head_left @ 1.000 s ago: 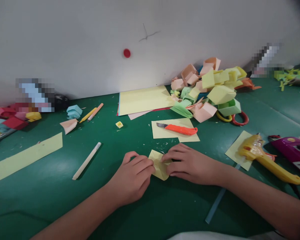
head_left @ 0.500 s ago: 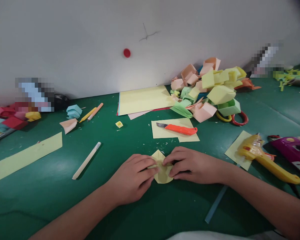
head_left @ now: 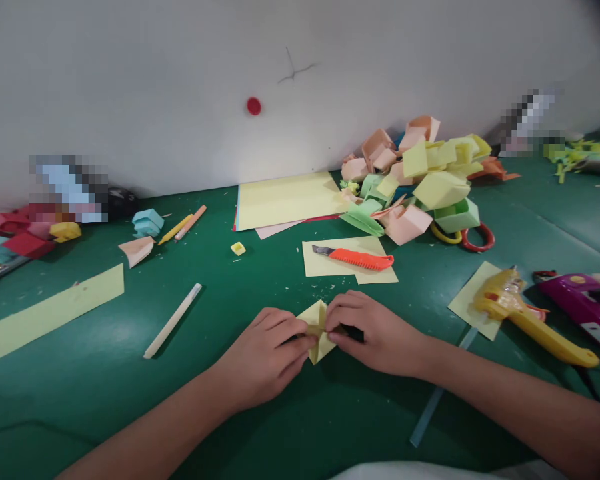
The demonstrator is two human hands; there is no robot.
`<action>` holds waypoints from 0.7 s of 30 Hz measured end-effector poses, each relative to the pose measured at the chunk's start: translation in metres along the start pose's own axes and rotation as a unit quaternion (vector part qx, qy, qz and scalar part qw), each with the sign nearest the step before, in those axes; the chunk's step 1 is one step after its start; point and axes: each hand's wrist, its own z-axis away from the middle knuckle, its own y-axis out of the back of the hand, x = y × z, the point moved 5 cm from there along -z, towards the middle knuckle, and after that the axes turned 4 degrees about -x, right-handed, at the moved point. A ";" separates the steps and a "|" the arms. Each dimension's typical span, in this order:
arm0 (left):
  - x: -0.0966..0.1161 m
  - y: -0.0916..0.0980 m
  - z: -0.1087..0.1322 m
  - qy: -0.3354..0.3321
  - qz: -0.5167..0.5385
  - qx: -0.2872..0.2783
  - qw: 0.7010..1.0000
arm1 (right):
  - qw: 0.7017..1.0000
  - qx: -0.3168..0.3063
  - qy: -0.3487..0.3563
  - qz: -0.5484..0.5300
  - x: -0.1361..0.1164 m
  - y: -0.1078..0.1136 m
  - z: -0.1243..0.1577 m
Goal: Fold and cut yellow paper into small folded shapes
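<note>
A small folded piece of pale yellow paper (head_left: pixel 316 312) lies at the front middle of the green table, with creases meeting near its centre. My left hand (head_left: pixel 267 353) grips its left side, fingertips pressed near the middle. From the right, my right hand (head_left: pixel 375 330) pinches the paper with thumb and fingers, which hide part of it. Behind the hands, an orange box cutter (head_left: pixel 363 259) rests on a yellow paper piece (head_left: pixel 320 267). A tiny yellow folded paper (head_left: pixel 238 249) lies further left.
Folded paper shapes (head_left: pixel 443 190) are heaped at the back right, beside red-handled scissors (head_left: pixel 479 237). A yellow glue gun (head_left: pixel 540 323) lies right. A rolled paper stick (head_left: pixel 173 321) and green strip (head_left: pixel 55 313) lie left. Yellow sheets (head_left: pixel 290 200) touch the wall.
The paper's right part is now folded up along a crease, and its lower edge looks pointed instead of rounded. My right hand has shifted slightly left, its fingers now pinching the paper.
</note>
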 end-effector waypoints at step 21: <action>0.008 0.004 0.001 -0.059 0.006 -0.044 0.997 | 0.999 0.017 -0.027 0.015 0.005 -0.003 -0.002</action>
